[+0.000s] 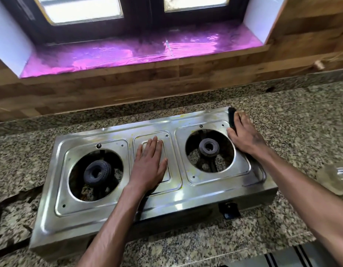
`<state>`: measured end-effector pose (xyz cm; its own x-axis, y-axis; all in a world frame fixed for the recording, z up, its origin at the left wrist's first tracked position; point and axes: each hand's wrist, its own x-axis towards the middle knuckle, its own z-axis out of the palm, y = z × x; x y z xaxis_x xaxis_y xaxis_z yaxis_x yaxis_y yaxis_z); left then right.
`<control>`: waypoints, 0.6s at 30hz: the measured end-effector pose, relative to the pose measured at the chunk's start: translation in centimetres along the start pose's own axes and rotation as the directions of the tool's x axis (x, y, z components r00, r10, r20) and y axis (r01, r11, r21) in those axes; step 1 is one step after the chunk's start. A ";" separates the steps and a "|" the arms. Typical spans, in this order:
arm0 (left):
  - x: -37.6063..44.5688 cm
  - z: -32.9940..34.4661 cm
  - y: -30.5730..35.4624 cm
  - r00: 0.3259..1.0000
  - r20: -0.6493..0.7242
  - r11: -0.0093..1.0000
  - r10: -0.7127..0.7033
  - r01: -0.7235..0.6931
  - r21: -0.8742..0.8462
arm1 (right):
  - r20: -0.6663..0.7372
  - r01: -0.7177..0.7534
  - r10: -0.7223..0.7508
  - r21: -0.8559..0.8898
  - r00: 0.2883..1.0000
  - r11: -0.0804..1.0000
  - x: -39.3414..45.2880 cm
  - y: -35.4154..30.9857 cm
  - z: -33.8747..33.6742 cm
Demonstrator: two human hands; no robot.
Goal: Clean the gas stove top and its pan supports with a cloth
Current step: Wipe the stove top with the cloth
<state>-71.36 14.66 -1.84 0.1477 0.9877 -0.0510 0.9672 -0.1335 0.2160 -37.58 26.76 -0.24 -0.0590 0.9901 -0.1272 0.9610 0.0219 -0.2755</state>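
A two-burner steel gas stove (pixel 109 214) sits on the granite counter, its top smeared with yellowish stains. No pan supports are on it; both burners, the left burner (pixel 97 171) and the right burner (pixel 208 147), stand bare in round openings. My left hand (pixel 150 162) lies flat, fingers apart, on the raised middle panel between the burners. My right hand (pixel 243 134) presses a dark cloth or pad (pixel 232 117) against the far right corner of the stove top; most of it is hidden under my fingers.
The speckled granite counter (pixel 311 116) surrounds the stove. A black knob (pixel 228 209) sticks out of the stove's front. A blurred clear object (pixel 334 176) lies at the right edge. Wood-look wall panels and a purple-lined window sill (pixel 140 54) stand behind.
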 end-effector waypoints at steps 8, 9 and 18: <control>-0.1 -0.1 0.2 1.000 -0.005 1.000 -0.008 0.008 0.005 | -0.089 0.024 -0.024 0.000 0.996 1.000 3.0 -2.2 -0.3; -0.1 -0.2 0.2 1.000 -0.004 1.000 -0.008 0.008 0.000 | -0.120 0.014 -0.011 0.021 0.993 1.000 3.4 -2.7 -0.2; 0.0 0.1 -0.1 1.000 -0.020 1.000 -0.003 0.003 -0.016 | -0.226 0.050 0.095 0.561 0.970 0.827 4.7 -7.1 -0.7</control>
<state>-71.47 14.66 -2.00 0.1407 0.9895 -0.0323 0.9642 -0.1296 0.2312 -44.46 31.33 1.79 0.0950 0.9933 0.0659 0.6401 -0.0103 -0.7683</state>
